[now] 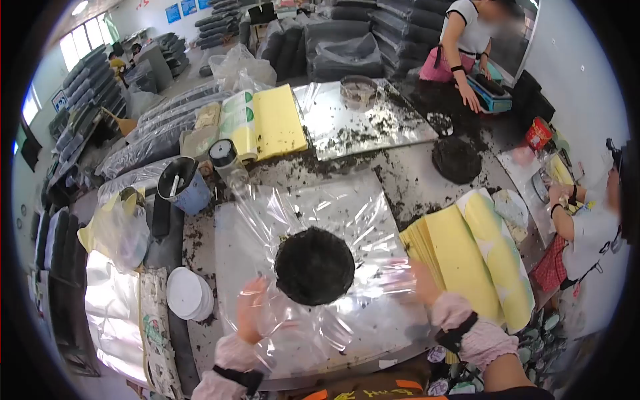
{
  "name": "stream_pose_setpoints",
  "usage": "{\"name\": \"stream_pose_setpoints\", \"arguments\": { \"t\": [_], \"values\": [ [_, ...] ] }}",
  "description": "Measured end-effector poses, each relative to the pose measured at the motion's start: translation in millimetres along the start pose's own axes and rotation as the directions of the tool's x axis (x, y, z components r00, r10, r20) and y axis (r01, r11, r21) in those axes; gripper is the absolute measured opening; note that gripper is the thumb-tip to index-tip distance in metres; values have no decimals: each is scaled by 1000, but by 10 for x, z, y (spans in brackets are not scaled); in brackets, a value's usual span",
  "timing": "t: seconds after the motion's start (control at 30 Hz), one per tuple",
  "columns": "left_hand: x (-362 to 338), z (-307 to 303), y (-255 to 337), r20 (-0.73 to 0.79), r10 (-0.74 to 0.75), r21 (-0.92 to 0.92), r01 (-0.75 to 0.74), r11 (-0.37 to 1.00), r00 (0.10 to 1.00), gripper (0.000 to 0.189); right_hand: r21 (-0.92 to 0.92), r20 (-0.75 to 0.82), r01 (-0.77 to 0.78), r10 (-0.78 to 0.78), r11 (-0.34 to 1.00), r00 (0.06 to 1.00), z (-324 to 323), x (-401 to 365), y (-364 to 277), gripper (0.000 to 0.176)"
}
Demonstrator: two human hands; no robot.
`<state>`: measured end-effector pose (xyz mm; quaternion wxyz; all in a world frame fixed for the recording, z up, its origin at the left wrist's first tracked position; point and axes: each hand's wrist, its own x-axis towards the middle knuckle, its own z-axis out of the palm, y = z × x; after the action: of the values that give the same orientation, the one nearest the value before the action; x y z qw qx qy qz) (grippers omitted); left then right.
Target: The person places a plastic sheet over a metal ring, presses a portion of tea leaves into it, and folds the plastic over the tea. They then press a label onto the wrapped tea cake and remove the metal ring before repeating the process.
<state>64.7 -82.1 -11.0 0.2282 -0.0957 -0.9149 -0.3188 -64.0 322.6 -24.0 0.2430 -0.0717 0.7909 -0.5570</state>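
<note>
A round, dark, rough-surfaced cake of pressed leafy material [315, 265] lies on a sheet of clear plastic film [327, 333] at the middle of the worktop. Creases in the film run outward from the cake on all sides. To the cake's left, my left hand [252, 310] is closed on the film's edge, its fingers partly behind the shiny plastic. My right hand [425, 283], smeared by motion, grips the film on the other side, where it is drawn taut. Neither hand touches the cake.
Yellow paper sheets [460, 260] lie right; a white round tub [189, 293] and blue bucket [183, 187] stand left. Behind are a crumb-strewn metal plate [360, 137] and another dark cake [457, 160]. Two co-workers [467, 33] are at the right.
</note>
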Motion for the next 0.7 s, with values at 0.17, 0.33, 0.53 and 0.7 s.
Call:
{"name": "stream_pose_setpoints", "arguments": {
  "t": [0.17,0.33,0.53,0.7],
  "values": [
    [492,554,205,202,-162,154,132,979,966,38,-350,29,482,-505,803,863,1002,265,303,115],
    [621,616,402,60,-194,123,186,975,979,43,-309,-256,582,-655,752,711,1016,534,-948,90],
    [727,406,180,-192,-488,-660,256,706,851,60,-469,-107,634,-752,615,651,1465,690,-853,31],
    [1003,696,456,199,-50,-132,78,988,979,55,154,-247,636,-593,756,766,1253,616,-765,25]
  ]
}}
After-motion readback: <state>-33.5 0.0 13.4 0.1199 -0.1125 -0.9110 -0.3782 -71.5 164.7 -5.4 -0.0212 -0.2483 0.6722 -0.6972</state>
